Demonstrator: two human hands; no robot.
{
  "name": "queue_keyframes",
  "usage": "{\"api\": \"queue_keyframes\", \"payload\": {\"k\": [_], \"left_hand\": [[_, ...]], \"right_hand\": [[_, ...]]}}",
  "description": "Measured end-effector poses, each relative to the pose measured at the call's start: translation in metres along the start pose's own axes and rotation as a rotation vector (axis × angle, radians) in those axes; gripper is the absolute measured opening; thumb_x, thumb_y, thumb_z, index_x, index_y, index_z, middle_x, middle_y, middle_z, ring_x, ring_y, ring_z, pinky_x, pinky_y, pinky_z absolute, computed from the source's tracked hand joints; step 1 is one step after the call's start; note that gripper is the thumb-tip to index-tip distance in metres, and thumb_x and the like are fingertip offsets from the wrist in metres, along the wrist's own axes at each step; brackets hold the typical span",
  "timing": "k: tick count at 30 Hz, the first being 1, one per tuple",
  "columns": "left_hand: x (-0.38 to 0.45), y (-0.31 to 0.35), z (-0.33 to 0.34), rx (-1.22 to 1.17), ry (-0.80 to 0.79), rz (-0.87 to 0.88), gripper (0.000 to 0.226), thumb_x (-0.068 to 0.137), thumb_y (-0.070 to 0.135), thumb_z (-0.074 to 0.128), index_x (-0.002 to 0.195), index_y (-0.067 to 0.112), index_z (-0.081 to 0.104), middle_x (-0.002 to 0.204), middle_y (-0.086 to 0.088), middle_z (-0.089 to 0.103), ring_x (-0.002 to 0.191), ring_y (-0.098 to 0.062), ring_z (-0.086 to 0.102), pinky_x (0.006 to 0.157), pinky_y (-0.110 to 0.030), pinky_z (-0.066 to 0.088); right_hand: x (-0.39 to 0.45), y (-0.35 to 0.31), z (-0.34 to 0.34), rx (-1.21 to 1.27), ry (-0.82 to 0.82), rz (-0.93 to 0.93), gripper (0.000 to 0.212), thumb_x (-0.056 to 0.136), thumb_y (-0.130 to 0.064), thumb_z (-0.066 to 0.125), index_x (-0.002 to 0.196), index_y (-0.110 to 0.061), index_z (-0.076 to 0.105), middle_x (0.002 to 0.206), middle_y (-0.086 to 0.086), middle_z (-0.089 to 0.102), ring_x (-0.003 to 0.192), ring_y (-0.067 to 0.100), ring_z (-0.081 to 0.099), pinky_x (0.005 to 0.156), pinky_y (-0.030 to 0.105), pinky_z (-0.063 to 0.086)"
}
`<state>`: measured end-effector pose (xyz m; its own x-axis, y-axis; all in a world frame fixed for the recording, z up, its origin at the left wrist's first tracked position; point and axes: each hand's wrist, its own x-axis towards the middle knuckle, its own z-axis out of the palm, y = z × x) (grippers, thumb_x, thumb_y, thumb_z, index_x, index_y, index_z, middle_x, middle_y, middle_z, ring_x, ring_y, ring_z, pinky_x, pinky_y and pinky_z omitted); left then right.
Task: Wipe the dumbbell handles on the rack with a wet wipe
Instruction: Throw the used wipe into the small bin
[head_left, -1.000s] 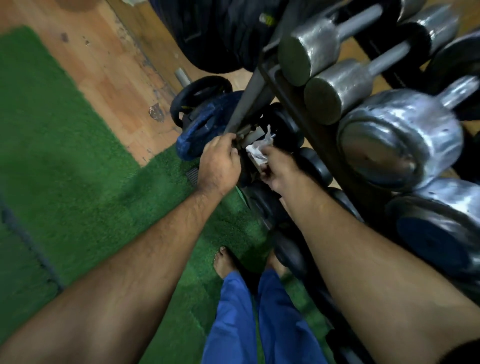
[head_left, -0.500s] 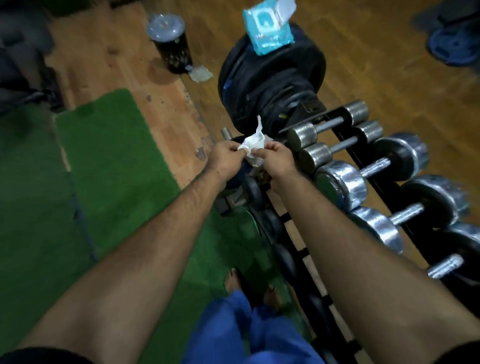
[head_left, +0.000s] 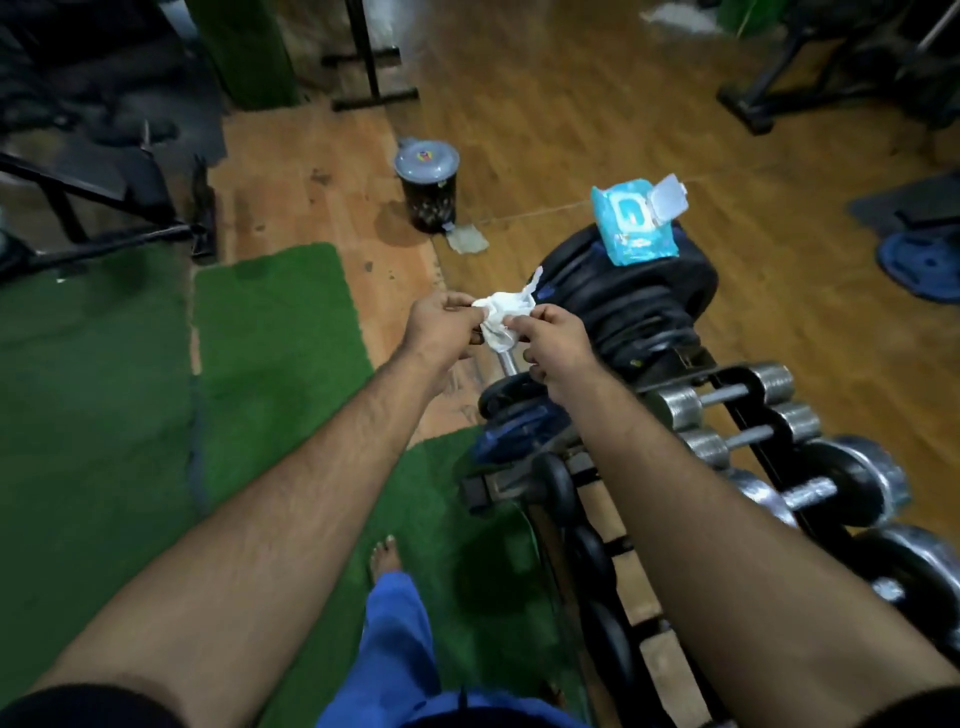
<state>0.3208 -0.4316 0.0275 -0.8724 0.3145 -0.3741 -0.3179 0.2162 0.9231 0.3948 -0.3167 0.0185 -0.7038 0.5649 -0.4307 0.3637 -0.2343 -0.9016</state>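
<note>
A crumpled white wet wipe (head_left: 503, 314) hangs in the air between both hands, in front of me above the rack's far end. My left hand (head_left: 443, 325) pinches its left side and my right hand (head_left: 553, 340) pinches its right side. The dark dumbbell rack (head_left: 737, 421) runs along the right, with several chrome and black dumbbells (head_left: 727, 400) lying on it, their metal handles exposed. Both hands are raised clear of the dumbbells. A blue wet-wipe pack (head_left: 636, 221) with its lid flipped open rests on a stack of black weight plates (head_left: 649, 296).
A small lidded bin (head_left: 428, 184) stands on the wooden floor beyond the hands. Green turf mats (head_left: 270, 358) cover the floor at left. A black bench frame (head_left: 104, 208) sits at far left. A blue plate (head_left: 919, 262) lies at right. My bare foot (head_left: 385, 556) stands near the rack.
Both hands lifted from the low rack end, where the right hand held the wipe. Now both pinch the wipe in the air. The view rose and pulled back.
</note>
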Motion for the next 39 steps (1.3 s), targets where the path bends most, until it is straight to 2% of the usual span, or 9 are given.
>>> {"api": "queue_keyframes", "payload": {"k": [2, 6, 10, 15, 18, 22, 29, 34, 39], "left_hand": [[0.035, 0.013, -0.026, -0.017, -0.029, -0.013, 0.011, 0.09, 0.013, 0.068, 0.096, 0.016, 0.059, 0.085, -0.008, 0.068, 0.056, -0.013, 0.058, 0.05, -0.024, 0.044], [0.099, 0.04, -0.073, -0.031, -0.124, -0.018, 0.011, 0.091, 0.009, 0.068, 0.09, 0.015, 0.06, 0.076, -0.008, 0.066, 0.048, -0.011, 0.057, 0.051, -0.025, 0.047], [0.155, 0.074, -0.103, -0.012, -0.171, 0.007, 0.012, 0.09, 0.007, 0.069, 0.089, 0.016, 0.061, 0.074, -0.009, 0.067, 0.05, -0.015, 0.06, 0.047, -0.024, 0.047], [0.216, 0.113, -0.117, -0.056, -0.158, 0.009, 0.008, 0.09, 0.01, 0.069, 0.09, 0.014, 0.062, 0.071, -0.007, 0.068, 0.054, -0.018, 0.062, 0.052, -0.026, 0.052], [0.262, 0.127, -0.121, -0.048, -0.127, 0.006, 0.009, 0.09, 0.008, 0.069, 0.088, 0.013, 0.062, 0.07, -0.008, 0.067, 0.052, -0.017, 0.061, 0.052, -0.027, 0.052], [0.343, 0.149, -0.118, -0.043, -0.089, -0.008, 0.014, 0.091, 0.004, 0.066, 0.084, 0.014, 0.059, 0.065, -0.007, 0.063, 0.046, -0.014, 0.057, 0.045, -0.022, 0.049], [0.514, 0.203, -0.085, -0.053, -0.043, -0.067, 0.016, 0.089, 0.004, 0.067, 0.081, 0.016, 0.059, 0.062, -0.006, 0.065, 0.048, -0.017, 0.058, 0.051, -0.026, 0.05], [0.602, 0.249, -0.07, -0.063, -0.033, -0.117, 0.015, 0.09, 0.004, 0.065, 0.08, 0.014, 0.059, 0.062, -0.007, 0.062, 0.043, -0.015, 0.056, 0.048, -0.024, 0.047], [0.69, 0.286, -0.06, -0.064, -0.024, -0.125, 0.015, 0.092, 0.003, 0.062, 0.081, 0.013, 0.058, 0.065, -0.009, 0.062, 0.04, -0.013, 0.055, 0.043, -0.021, 0.045]], "right_hand": [[0.022, -0.016, 0.032, -0.009, 0.016, 0.004, 0.017, 0.087, -0.013, 0.069, 0.08, -0.015, 0.053, 0.078, 0.012, 0.049, 0.045, 0.012, 0.031, 0.039, 0.02, 0.021], [0.065, -0.05, 0.084, -0.035, 0.019, 0.009, 0.009, 0.089, -0.014, 0.066, 0.091, -0.016, 0.058, 0.079, 0.006, 0.061, 0.047, 0.011, 0.04, 0.041, 0.022, 0.026], [0.102, -0.085, 0.127, -0.026, 0.053, -0.043, 0.018, 0.091, -0.013, 0.063, 0.108, -0.015, 0.059, 0.078, 0.005, 0.066, 0.046, 0.01, 0.041, 0.044, 0.025, 0.029], [0.155, -0.128, 0.168, 0.005, 0.045, -0.042, 0.009, 0.093, -0.01, 0.059, 0.098, -0.018, 0.06, 0.079, 0.007, 0.066, 0.046, 0.011, 0.043, 0.043, 0.023, 0.026], [0.196, -0.147, 0.188, 0.041, 0.042, -0.014, 0.013, 0.093, -0.011, 0.059, 0.089, -0.023, 0.059, 0.074, 0.002, 0.064, 0.045, 0.01, 0.044, 0.043, 0.021, 0.027], [0.271, -0.17, 0.211, 0.087, -0.028, 0.029, 0.012, 0.093, -0.01, 0.057, 0.092, -0.022, 0.059, 0.075, -0.001, 0.063, 0.049, 0.01, 0.048, 0.046, 0.021, 0.028], [0.435, -0.235, 0.217, 0.074, -0.158, 0.017, 0.032, 0.086, -0.001, 0.055, 0.112, -0.019, 0.063, 0.082, 0.0, 0.065, 0.058, 0.01, 0.057, 0.048, 0.018, 0.04], [0.522, -0.285, 0.225, -0.023, -0.192, 0.014, 0.028, 0.083, 0.001, 0.065, 0.096, -0.024, 0.061, 0.083, 0.0, 0.066, 0.057, 0.009, 0.059, 0.053, 0.022, 0.041], [0.608, -0.324, 0.245, 0.003, -0.136, 0.03, 0.02, 0.086, -0.003, 0.067, 0.097, -0.017, 0.061, 0.083, 0.001, 0.067, 0.054, 0.009, 0.059, 0.048, 0.019, 0.042]]}}
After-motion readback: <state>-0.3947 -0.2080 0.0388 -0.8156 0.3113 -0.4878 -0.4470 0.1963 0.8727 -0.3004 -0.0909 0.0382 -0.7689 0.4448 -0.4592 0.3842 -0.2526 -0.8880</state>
